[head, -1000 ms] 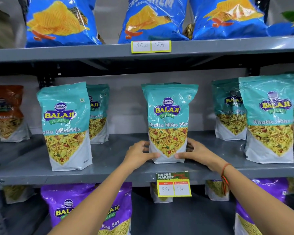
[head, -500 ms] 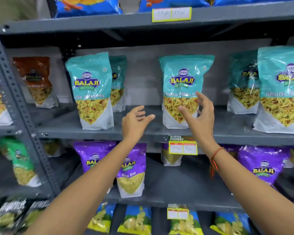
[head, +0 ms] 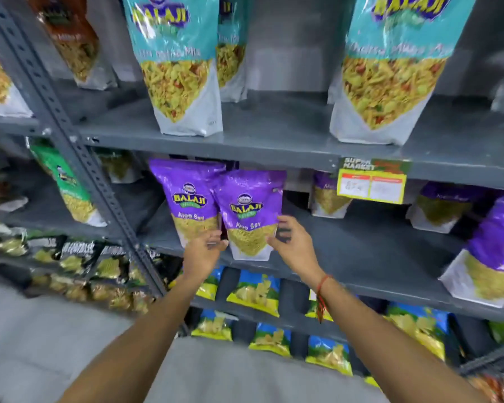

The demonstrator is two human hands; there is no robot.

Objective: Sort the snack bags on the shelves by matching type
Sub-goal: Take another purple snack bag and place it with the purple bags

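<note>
A purple Aloo Sev bag (head: 249, 216) stands upright near the front of the middle shelf (head: 361, 257). My left hand (head: 205, 253) presses its lower left edge and my right hand (head: 293, 247) wraps its lower right edge, so both hold it. Just behind and to its left, a second purple Aloo Sev bag (head: 186, 196) overlaps it. More purple bags stand farther back (head: 326, 196) and at the far right (head: 495, 251). On the shelf above stand teal Khatta Mitha Mix bags (head: 181, 68) (head: 390, 68).
A perforated grey upright post (head: 70, 141) divides this rack from the left one, which holds a green bag (head: 70, 184) and dark packets (head: 76, 254). A yellow price tag (head: 373, 181) hangs from the upper shelf edge. Blue-yellow chip bags (head: 256, 295) fill the shelves below.
My hands let go of the teal bag on the upper shelf and dropped to the shelf below, where they now grip a purple bag. The view tilted down and moved closer.
</note>
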